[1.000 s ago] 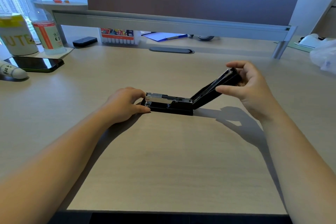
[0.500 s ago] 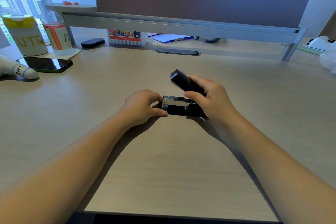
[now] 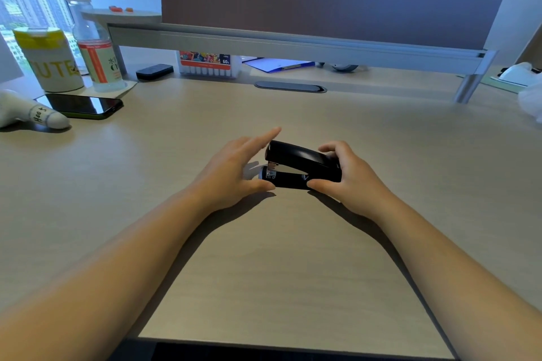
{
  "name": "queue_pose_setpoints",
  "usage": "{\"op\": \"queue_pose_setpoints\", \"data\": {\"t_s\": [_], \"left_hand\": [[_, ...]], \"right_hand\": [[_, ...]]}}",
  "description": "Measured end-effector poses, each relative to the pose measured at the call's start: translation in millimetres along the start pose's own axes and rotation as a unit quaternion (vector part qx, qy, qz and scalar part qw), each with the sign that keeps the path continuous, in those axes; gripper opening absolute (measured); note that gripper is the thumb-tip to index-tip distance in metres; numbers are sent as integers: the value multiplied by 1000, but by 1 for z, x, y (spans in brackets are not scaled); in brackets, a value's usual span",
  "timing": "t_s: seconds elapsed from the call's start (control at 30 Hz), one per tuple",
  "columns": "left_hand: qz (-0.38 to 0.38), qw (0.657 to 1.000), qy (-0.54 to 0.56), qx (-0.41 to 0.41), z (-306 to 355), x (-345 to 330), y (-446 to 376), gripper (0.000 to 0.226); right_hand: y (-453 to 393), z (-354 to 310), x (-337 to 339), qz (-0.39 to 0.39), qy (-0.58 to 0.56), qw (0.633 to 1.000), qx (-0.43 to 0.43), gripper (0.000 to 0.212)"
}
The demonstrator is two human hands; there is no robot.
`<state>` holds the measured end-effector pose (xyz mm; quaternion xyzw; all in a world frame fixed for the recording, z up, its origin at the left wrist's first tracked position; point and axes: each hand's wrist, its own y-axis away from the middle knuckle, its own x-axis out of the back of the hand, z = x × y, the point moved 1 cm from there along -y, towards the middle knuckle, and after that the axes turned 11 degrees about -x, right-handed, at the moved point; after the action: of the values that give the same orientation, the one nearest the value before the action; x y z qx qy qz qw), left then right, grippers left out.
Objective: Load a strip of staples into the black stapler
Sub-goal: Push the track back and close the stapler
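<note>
The black stapler lies on the wooden desk in the middle of the view, its top arm folded down over the base with only a small gap at the metal front end. My right hand grips its rear end, thumb on the near side and fingers behind. My left hand sits at the front end, thumb touching the base, fingers spread and lifted off the top. No staple strip is visible.
At the back left stand a yellow-lidded cup, a water bottle, a dark phone and a white object. A marker box and a small black case sit under the grey partition rail.
The stapler's top arm, swung wide open to the right a second ago, has been folded down over the base. My right hand slid to the rear end; my left hand's fingers opened.
</note>
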<state>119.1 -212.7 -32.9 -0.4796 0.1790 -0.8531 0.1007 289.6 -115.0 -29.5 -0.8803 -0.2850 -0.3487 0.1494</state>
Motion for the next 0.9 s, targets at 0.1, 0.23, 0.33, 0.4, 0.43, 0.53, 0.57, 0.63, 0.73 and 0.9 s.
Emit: {"op": "queue_pose_setpoints", "data": {"t_s": [0.1, 0.23, 0.33, 0.4, 0.43, 0.53, 0.57, 0.63, 0.73, 0.9], "left_hand": [[-22, 999, -39, -21, -4, -2, 1, 75], [-15, 999, -32, -11, -5, -3, 3, 67], [-18, 999, -31, -1, -6, -4, 4, 67], [-21, 999, -33, 1, -4, -6, 3, 71], [-21, 999, -33, 3, -3, -7, 2, 74], [-8, 998, -17, 52, -5, -7, -1, 86], [-9, 997, -20, 70, -7, -7, -2, 85], [-28, 995, -50, 85, -11, -8, -5, 68], [-42, 992, -80, 90, -15, -10, -7, 46], [-51, 986, -113, 110, -27, -10, -29, 45]], "right_hand": [[1, 3, 2, -2, -7, 1000, -14, 41], [4, 5, 4, -12, 0, 1000, -18, 41], [8, 6, 6, -15, 6, 1000, -18, 42], [11, 7, 7, -15, 11, 1000, -21, 42], [11, 8, 8, -12, 15, 1000, -23, 43], [12, 9, 11, -3, 34, 999, -31, 49], [11, 10, 12, -1, 42, 999, -31, 48], [11, 10, 11, 7, 60, 998, -33, 44], [7, 11, 9, 23, 82, 996, -30, 42], [-24, 9, 11, 41, 139, 989, -19, 43]]}}
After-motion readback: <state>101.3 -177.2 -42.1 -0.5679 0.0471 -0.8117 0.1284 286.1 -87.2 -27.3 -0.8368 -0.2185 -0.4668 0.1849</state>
